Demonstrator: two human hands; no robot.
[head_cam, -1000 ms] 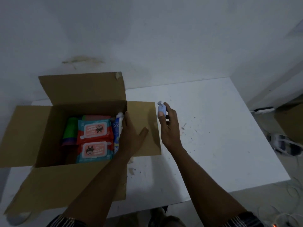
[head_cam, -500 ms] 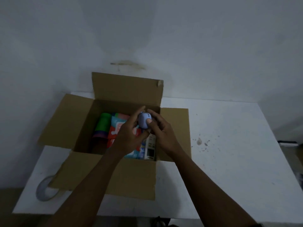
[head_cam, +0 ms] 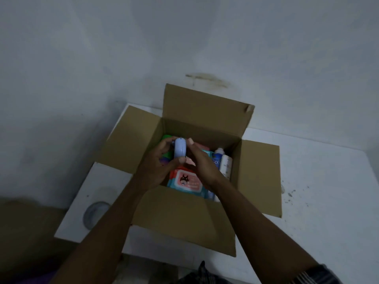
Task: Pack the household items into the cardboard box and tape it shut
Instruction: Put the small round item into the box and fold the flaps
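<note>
An open cardboard box [head_cam: 184, 218] stands on the white table [head_cam: 320, 181] with all its flaps spread out. Above its left half, my left hand [head_cam: 158, 167] and my right hand [head_cam: 202, 165] both hold a small rounded light-blue item [head_cam: 180, 149]. Inside the box lie a pink-and-teal wipes pack [head_cam: 187, 181], a green cylinder [head_cam: 166, 138] mostly hidden by my left hand, a blue-labelled bottle [head_cam: 217, 156] and a white bottle [head_cam: 226, 165] along the right wall.
A roll of clear tape [head_cam: 94, 215] lies on the table's left corner, near the edge. The wall rises directly behind the box. To the right of the box the table surface is bare with a few dark specks.
The light-blue item came from the right of the box to over its left half. My left hand joined my right on it. The view has shifted right and down.
</note>
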